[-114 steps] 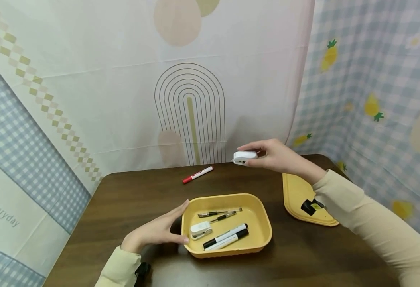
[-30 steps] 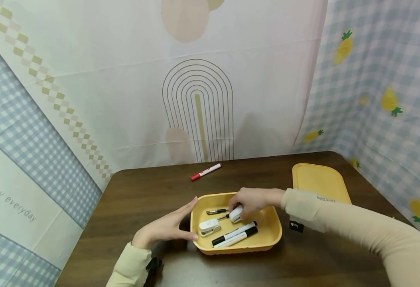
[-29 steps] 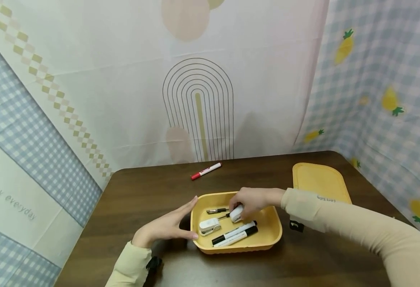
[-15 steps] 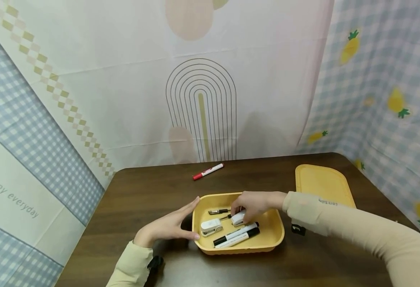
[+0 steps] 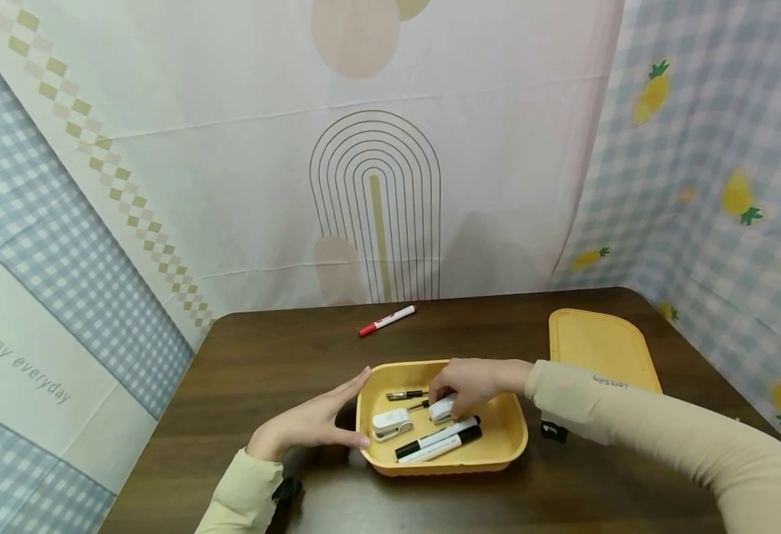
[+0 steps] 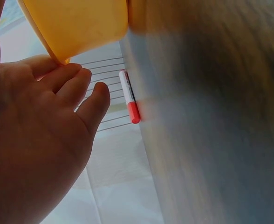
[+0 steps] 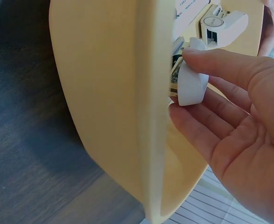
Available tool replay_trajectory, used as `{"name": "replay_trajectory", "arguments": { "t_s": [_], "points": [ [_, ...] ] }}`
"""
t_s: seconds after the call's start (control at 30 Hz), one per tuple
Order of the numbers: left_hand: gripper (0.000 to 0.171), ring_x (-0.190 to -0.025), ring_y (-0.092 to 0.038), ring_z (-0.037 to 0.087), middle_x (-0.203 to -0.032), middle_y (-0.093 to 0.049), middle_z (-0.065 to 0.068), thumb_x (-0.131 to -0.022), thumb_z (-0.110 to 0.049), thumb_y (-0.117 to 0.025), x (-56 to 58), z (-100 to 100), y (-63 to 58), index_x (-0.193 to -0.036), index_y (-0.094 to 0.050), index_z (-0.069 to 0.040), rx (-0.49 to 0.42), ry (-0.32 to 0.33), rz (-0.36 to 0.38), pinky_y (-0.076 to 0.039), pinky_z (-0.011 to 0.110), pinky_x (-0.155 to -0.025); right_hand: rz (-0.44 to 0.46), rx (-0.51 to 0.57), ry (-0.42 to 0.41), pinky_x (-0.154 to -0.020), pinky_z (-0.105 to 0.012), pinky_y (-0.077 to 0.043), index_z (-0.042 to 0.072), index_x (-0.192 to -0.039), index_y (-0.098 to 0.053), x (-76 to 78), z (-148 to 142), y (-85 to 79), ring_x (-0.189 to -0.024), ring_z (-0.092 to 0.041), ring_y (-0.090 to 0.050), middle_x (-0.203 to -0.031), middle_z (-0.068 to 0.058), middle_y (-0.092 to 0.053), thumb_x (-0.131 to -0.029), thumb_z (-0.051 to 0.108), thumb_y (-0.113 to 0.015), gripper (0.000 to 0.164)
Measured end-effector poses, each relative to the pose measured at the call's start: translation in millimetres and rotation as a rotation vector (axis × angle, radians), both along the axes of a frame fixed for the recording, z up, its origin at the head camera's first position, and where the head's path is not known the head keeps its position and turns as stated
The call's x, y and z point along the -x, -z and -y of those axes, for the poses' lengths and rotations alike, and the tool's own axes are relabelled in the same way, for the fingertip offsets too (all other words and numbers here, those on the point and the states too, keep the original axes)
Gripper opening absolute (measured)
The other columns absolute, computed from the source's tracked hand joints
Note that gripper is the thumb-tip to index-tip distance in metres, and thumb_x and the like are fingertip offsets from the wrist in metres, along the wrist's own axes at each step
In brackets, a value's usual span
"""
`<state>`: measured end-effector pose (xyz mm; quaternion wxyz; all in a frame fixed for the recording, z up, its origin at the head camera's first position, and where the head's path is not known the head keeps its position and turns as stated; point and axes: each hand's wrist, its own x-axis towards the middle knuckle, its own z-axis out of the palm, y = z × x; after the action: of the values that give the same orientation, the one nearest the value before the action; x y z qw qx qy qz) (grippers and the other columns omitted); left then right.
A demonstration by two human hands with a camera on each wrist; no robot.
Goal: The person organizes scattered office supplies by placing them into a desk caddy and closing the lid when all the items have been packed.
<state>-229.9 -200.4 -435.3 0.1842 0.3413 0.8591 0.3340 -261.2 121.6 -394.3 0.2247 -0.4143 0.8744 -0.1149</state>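
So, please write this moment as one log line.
right hand: grips white stapler in yellow box | left hand: touches box's left side | red marker: on table

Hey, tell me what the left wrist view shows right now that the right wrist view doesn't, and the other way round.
Only the left wrist view: the red-and-white marker on the table.
Only the right wrist view: the right hand gripping a white stapler, a second stapler and part of a white marker.
Both: the yellow tray, the table, the line-patterned cloth and, apparently, the left hand, just a sliver in the right wrist view.
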Motion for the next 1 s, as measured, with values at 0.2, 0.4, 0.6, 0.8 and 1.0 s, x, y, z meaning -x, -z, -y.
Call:
{"name": "replay_trajectory", "arguments": {
  "t_s": [0.2, 0.4, 0.6, 0.8, 1.0],
  "points": [
    [0.108, -0.151, -0.012, 0.016, -0.169, -0.007, -0.004, -0.085, -0.053, -0.077, -1.4, -1, 2.4, -0.163, -0.006, -0.029, -0.009, -0.015, 0.011, -0.019, 0.050, -0.120, -0.031, -0.020, -0.008, -0.076, -0.022, -0.048, 0.018, -0.102, -0.071, -2.8, 3, -0.5, -0.083, -0.006, -0.056, -0.091, 0.011, -0.064, -0.083, 0.001, -0.074, 0.026],
    [0.108, -0.152, -0.013, 0.017, -0.168, -0.008, -0.006, -0.086, -0.052, -0.077, -2.3, -2, 5.6, -0.164, -0.006, -0.027, -0.005, -0.005, 0.025, -0.019, 0.050, -0.120, -0.025, -0.038, 0.020, -0.076, -0.023, -0.047, 0.019, -0.102, -0.072, -8.1, 3, -0.2, -0.083, -0.008, -0.056, -0.089, 0.012, -0.062, -0.084, 0.002, -0.074, 0.025],
    [0.109, -0.152, -0.013, 0.018, -0.169, -0.008, 0.000, -0.086, -0.051, -0.077, 1.3, -2, 1.7, -0.164, -0.007, -0.021, -0.005, 0.021, -0.003, -0.020, 0.050, -0.120, -0.048, -0.018, 0.017, -0.079, -0.025, -0.049, 0.015, -0.111, -0.073, -9.6, -1, -7.8, -0.087, -0.009, -0.058, -0.096, 0.010, -0.066, -0.084, 0.002, -0.074, 0.029],
    [0.109, -0.152, -0.014, 0.020, -0.169, -0.008, 0.002, -0.087, -0.051, -0.076, 2.5, 1, 1.4, -0.164, -0.007, -0.020, -0.001, 0.027, -0.007, -0.021, 0.050, -0.120, -0.067, 0.072, -0.016, -0.085, -0.030, -0.053, 0.008, -0.117, -0.072, -7.1, -10, -22.0, -0.099, -0.016, -0.065, -0.107, 0.000, -0.072, -0.086, 0.003, -0.073, 0.031],
    [0.109, -0.152, -0.013, 0.020, -0.169, -0.008, 0.001, -0.086, -0.051, -0.077, 3.3, 3, 0.5, -0.164, -0.007, -0.021, -0.003, 0.018, -0.005, -0.020, 0.050, -0.120, -0.122, 0.139, -0.003, -0.088, -0.036, -0.054, 0.005, -0.118, -0.072, 2.3, -20, -32.0, -0.102, -0.023, -0.066, -0.113, -0.006, -0.072, -0.089, 0.008, -0.074, 0.029]
  ]
}}
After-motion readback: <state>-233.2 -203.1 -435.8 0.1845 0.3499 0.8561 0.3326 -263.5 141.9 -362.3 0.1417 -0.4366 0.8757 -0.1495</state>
